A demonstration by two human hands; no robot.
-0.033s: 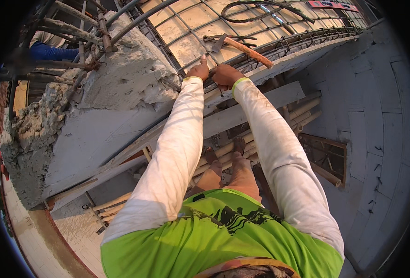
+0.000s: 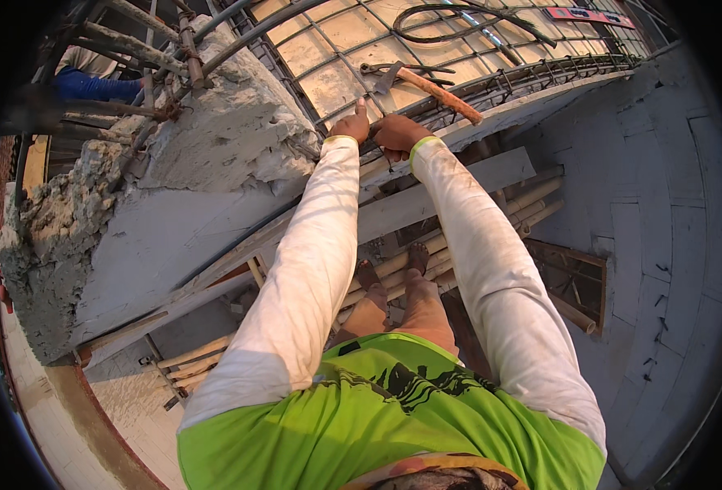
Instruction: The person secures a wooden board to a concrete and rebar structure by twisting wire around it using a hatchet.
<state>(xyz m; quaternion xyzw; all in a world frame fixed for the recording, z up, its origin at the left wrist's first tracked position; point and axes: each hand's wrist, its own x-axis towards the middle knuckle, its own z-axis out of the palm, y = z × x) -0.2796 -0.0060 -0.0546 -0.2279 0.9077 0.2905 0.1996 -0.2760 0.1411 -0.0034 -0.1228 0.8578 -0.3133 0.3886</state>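
Both my hands are side by side at the near edge of a steel rebar grid (image 2: 332,53). My left hand (image 2: 350,125) is closed with its thumb pointing up. My right hand (image 2: 399,135) is curled into a grip just to the right of it. Whatever lies between the fingers is hidden; a thin dark piece shows below the right hand. Just beyond my hands, a hammer (image 2: 439,94) with a worn wooden handle rests on the bars. Dark-handled pliers or cutters (image 2: 414,70) lie beside its head.
A coil of black wire (image 2: 426,38), a blue-silver tool (image 2: 492,37) and a red level (image 2: 590,15) lie farther back on the grid. Rough concrete (image 2: 222,122) rises at left. Bare feet stand on bamboo poles (image 2: 394,269). A blue-sleeved person (image 2: 91,86) is far left.
The view has shifted very slightly. Both hands keep the same place and grip at the grid's edge, and the tools lie where they were.
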